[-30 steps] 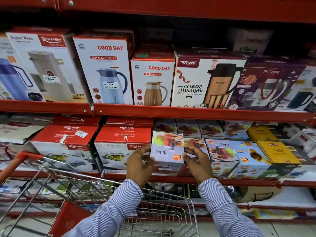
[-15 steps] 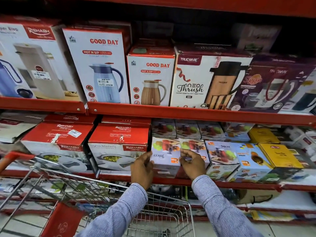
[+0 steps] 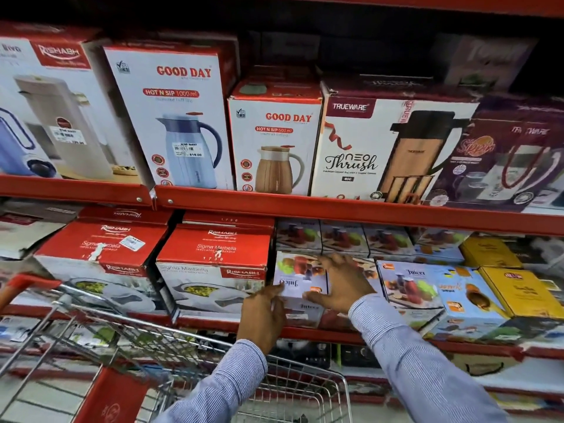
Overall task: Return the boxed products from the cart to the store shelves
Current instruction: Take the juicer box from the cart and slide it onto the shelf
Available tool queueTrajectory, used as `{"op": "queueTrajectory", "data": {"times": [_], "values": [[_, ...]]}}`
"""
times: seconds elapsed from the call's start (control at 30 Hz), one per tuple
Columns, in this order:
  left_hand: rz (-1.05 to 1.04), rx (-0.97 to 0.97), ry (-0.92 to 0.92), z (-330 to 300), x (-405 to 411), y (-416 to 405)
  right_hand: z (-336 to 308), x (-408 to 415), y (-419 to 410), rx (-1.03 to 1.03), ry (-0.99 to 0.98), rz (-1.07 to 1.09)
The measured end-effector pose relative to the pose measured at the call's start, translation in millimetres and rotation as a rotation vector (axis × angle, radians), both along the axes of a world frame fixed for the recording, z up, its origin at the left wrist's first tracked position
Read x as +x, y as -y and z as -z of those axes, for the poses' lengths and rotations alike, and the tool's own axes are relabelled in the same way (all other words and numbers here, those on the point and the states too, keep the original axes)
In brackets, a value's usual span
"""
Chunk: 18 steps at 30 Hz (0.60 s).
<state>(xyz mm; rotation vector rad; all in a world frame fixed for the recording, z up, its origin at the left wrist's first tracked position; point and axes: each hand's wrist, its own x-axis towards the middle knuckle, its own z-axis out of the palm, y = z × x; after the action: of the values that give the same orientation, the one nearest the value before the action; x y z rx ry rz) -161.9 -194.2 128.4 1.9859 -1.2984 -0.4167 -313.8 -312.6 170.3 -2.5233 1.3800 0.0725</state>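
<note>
A small juicer box (image 3: 294,276), white with fruit pictures, stands on the lower red shelf (image 3: 308,333). It sits between a red Rishabh casserole box (image 3: 213,254) and a row of matching juicer boxes (image 3: 409,285). My left hand (image 3: 262,315) presses its lower left front corner. My right hand (image 3: 341,285) spans its right side, fingers spread over the top and thumb on the front. More juicer boxes (image 3: 323,238) stand behind it.
A wire shopping cart (image 3: 128,328) with a red handle stands below my arms, right against the shelving. The upper shelf (image 3: 335,212) carries tall flask boxes (image 3: 180,117). Yellow boxes (image 3: 525,291) fill the lower shelf's right end.
The juicer box has gone from in front of the shelf into the gap beside the red casserole box. My right hand has spread over its top. The view has moved closer.
</note>
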Motion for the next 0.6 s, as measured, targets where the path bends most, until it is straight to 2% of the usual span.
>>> {"op": "queueTrajectory", "data": {"times": [0.1,0.23,0.6], "values": [[0.0,0.014,0.0,1,2,-2,-3,4,12,-0.01,-0.129,-0.084],[0.001,0.013,-0.012,3,4,-1,-1,6,26,-0.019,-0.2,-0.132],[-0.024,-0.015,-0.022,9,5,0,9,9,37,0.025,-0.111,-0.112]]}}
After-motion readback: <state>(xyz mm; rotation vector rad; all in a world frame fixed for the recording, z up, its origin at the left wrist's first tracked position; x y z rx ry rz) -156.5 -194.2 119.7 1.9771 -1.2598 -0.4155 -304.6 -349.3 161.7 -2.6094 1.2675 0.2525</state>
